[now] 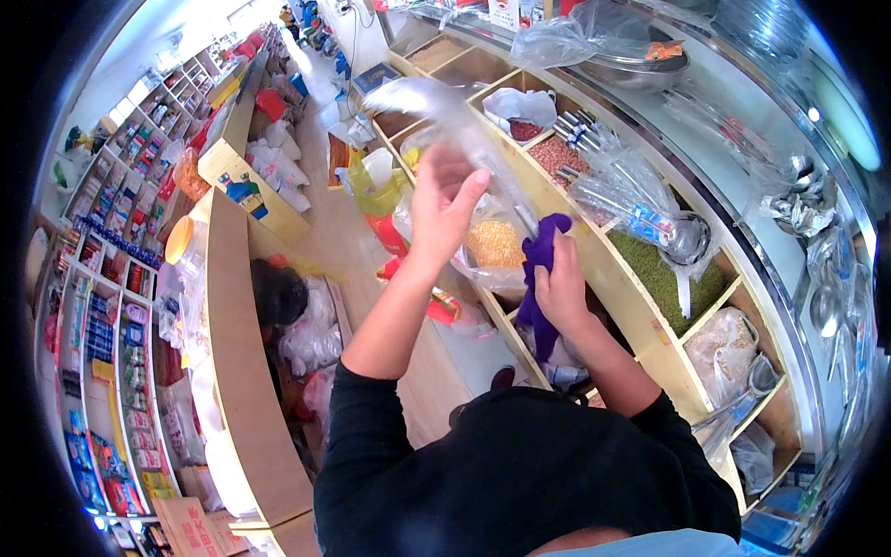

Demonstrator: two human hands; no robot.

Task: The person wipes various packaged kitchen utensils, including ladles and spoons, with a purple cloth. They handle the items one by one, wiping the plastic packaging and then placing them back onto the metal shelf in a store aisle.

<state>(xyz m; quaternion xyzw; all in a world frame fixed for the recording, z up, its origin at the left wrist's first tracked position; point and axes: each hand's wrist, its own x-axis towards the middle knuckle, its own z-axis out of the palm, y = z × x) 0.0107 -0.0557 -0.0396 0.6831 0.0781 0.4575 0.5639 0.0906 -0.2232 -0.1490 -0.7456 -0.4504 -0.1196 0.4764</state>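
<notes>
My right hand (562, 288) is closed around a purple cloth (542, 265), which is bunched about the lower end of a long-handled metal utensil (497, 172). The cloth's loose end hangs below my fingers. The utensil slants up to the left, and its broad shiny head (408, 96) is smeared by motion, so its exact kind is unclear. My left hand (444, 200) is raised beside the handle, thumb apart from the fingers and nothing in it. Its fingertips are blurred.
Wooden bins run along the right, holding green beans (668, 278), reddish peanuts (555, 156) and a bag of yellow grains (495, 243). Bagged ladles (682, 237) lie across them. A wooden counter (246, 371) stands at left, before stocked shelves (121, 371).
</notes>
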